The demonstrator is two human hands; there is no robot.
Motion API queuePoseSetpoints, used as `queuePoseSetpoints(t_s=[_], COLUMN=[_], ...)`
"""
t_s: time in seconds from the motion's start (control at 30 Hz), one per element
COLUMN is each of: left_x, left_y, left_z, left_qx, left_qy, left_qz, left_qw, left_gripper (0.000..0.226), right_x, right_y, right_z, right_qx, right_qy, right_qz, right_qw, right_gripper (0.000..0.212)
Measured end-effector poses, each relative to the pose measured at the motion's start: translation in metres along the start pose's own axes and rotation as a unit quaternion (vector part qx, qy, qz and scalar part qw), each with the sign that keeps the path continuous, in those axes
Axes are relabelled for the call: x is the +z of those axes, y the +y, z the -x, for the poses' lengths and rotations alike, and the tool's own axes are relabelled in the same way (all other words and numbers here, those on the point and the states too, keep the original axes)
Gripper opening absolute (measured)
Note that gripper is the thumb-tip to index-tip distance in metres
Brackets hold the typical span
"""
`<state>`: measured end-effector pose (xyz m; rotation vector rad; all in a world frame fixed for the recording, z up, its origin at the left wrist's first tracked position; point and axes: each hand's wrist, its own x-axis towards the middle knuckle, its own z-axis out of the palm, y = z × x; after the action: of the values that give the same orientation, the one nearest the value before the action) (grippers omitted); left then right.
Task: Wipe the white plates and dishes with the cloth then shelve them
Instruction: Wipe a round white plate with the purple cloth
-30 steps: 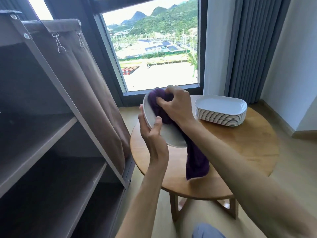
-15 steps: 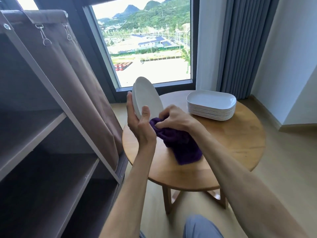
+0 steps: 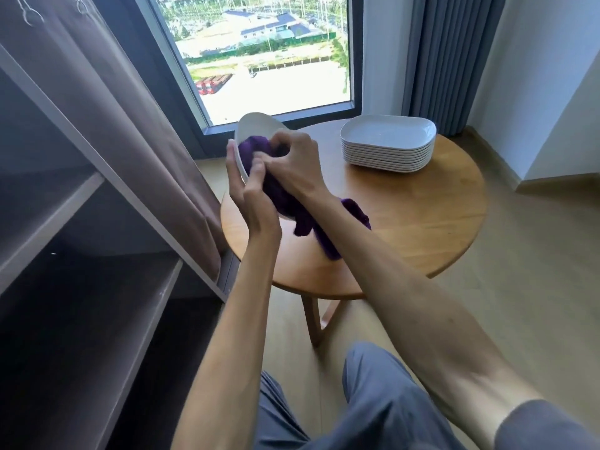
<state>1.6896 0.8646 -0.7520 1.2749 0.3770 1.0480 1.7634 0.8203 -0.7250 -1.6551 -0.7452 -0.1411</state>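
While the left hand [image 3: 250, 196] grips the white plate [image 3: 256, 128], the right hand [image 3: 295, 164] clutches the purple cloth [image 3: 253, 149]

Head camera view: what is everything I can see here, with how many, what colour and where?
plate being wiped: one, white, tilted on edge above the table's left side
cloth: one, purple, pressed on that plate, tail hanging to the table
stack of plates: one stack of about ten, white, table's far right
table: one, round, wooden, before the window
shelf unit: one, dark brown, left side, no dishes visible on it
fabric cover: one, brown, hanging on the shelf unit's frame
window: one, dark frame, behind the table
curtain: one, grey-blue, right of the window
left hand: grips the tilted plate's near edge
right hand: grips the cloth
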Motion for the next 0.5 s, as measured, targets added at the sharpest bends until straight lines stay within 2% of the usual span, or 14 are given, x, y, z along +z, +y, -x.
queuePoseSetpoints(t_s=[0.07,0.1,0.17,0.23,0.3,0.37,0.43,0.5], left_x=[-0.004,-0.006,-0.009,-0.014,-0.018,-0.023,-0.024,-0.022], left_y=[0.002,0.006,0.018,0.030,0.037,0.042,0.043,0.041], left_z=[0.010,0.013,0.010,0.004,-0.005,-0.010,-0.015,-0.016], left_qx=[0.003,0.005,0.025,0.066,0.065,0.001,-0.113,-0.205], left_qy=[-0.021,-0.018,0.003,0.019,0.044,0.085,0.113,0.116], left_qz=[0.020,0.031,0.018,-0.025,-0.021,0.039,0.142,0.198], left_qw=[1.000,0.999,1.000,0.997,0.997,0.996,0.977,0.952], left_gripper=[0.071,0.073,0.074,0.073,0.071,0.070,0.066,0.055], right_x=[0.000,-0.005,-0.020,-0.031,-0.039,-0.051,-0.063,-0.069], right_y=[-0.002,0.001,0.010,0.023,0.041,0.057,0.065,0.065], right_z=[-0.017,-0.028,-0.042,-0.046,-0.041,-0.031,-0.018,-0.002], right_qx=[0.023,0.032,0.046,0.081,0.150,0.214,0.218,0.178], right_qy=[0.079,0.094,0.073,0.062,0.096,0.125,0.123,0.106], right_qz=[0.072,0.114,0.176,0.182,0.114,0.014,-0.117,-0.232], right_qw=[0.994,0.989,0.981,0.978,0.977,0.969,0.961,0.951], right_gripper=[0.019,0.022,0.025,0.024,0.022,0.025,0.024,0.019])
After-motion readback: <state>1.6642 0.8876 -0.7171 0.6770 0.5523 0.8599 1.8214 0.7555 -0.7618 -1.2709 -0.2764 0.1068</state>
